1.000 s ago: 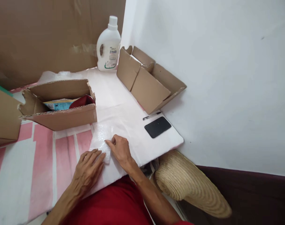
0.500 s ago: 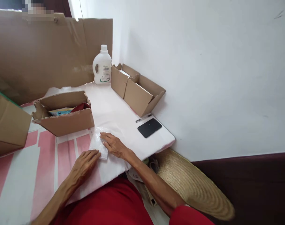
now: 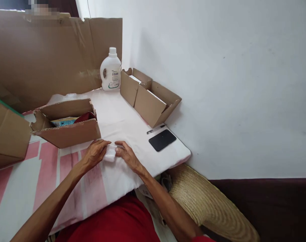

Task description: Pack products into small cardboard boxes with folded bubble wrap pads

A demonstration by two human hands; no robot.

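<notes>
Between my two hands is a small clear piece of bubble wrap (image 3: 109, 155), now a compact bundle over the white part of the tablecloth. My left hand (image 3: 96, 152) grips its left side with curled fingers. On the right side, my right hand (image 3: 127, 156) pinches it between thumb and fingers. The fingers partly cover the wrap, and whether anything lies inside it cannot be made out. Just beyond my left hand stands an open cardboard box (image 3: 69, 134) holding a dark red item (image 3: 85, 117) and a blue-and-yellow packet (image 3: 64, 121).
To the right lie a black phone (image 3: 162, 140) and a pen (image 3: 156, 129). Open cardboard boxes (image 3: 149, 106) stand along the wall, beside a white jug (image 3: 111, 72). A large cardboard sheet (image 3: 54, 57) rises behind; another box (image 3: 6, 131) is at left. A woven straw item (image 3: 200, 198) sits below the table edge.
The bubble wrap lay flat under my hands before; now it is a smaller bundle held between them. Both hands have shifted slightly away from me, and the fingers have curled in.
</notes>
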